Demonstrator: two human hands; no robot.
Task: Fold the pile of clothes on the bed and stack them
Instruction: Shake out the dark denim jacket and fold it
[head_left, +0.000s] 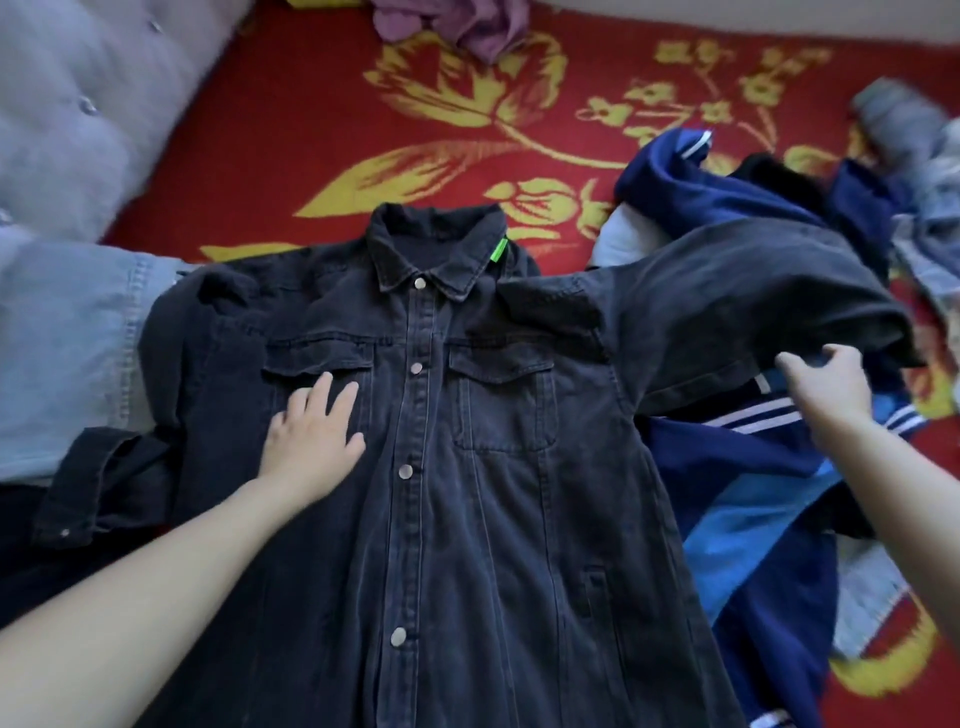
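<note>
Bedspread (291, 130): jacket (493, 519) beneath left hand (311, 436); right hand (826, 384) grips sleeve (753, 301).

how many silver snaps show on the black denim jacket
5. Four run down the front of the black denim jacket: collar, chest, middle, lower. One sits on the folded cuff at left. Others may be hidden.

A bed is covered by a red bed cover (311, 119) patterned with large yellow flowers. A black denim jacket (467, 493) lies flat in the middle, front up and snapped shut, collar pointing away from the person. Touching the jacket on the person's left is a light blue denim garment (67, 338). Beyond its collar, at the far edge, sits a crumpled purple garment (447, 26). Right of the jacket lies a navy track garment (753, 467) with white stripes, and past that a blurred heap of clothes (914, 171).
</note>
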